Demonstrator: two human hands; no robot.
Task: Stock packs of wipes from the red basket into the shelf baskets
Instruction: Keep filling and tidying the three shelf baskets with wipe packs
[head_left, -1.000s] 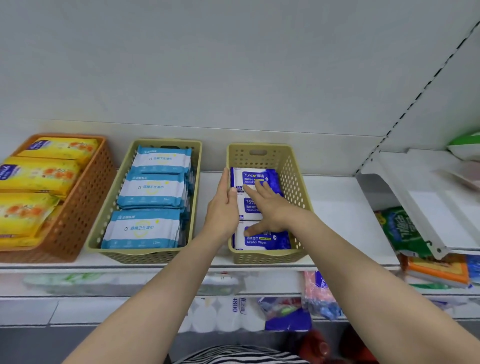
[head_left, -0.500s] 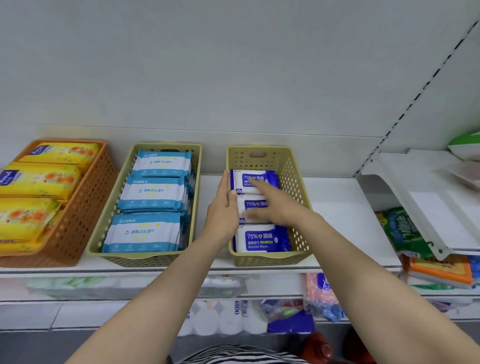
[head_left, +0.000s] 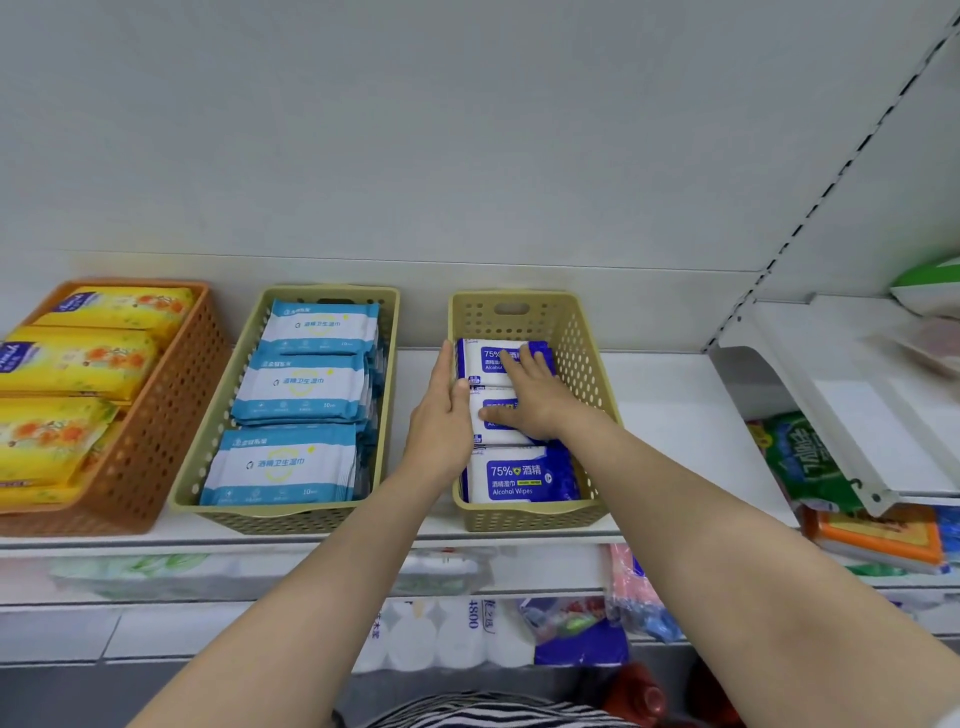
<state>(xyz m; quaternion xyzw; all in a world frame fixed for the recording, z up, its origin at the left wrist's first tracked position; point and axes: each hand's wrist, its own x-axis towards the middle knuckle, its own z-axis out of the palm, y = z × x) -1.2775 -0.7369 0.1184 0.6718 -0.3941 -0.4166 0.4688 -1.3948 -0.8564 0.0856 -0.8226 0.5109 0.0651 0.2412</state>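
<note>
A tan shelf basket (head_left: 582, 338) holds three dark-blue alcohol wipe packs in a row. The front pack (head_left: 519, 475) lies uncovered. My right hand (head_left: 530, 400) lies flat with straight fingers on the middle pack (head_left: 491, 436) and reaches onto the rear pack (head_left: 480, 358). My left hand (head_left: 441, 415) rests flat against the basket's left wall, thumb over the rim touching the packs. A bit of the red basket (head_left: 636, 693) shows at the bottom edge.
A second tan basket (head_left: 208, 462) of light-blue wipe packs and an orange basket (head_left: 156, 426) of yellow packs stand to the left on the white shelf (head_left: 691, 431). A tilted white shelf panel (head_left: 831, 405) is on the right. Paper goods fill the lower shelf.
My right hand slid a little farther back over the middle and rear packs, uncovering the front pack fully. My left hand stayed at the basket's left wall.
</note>
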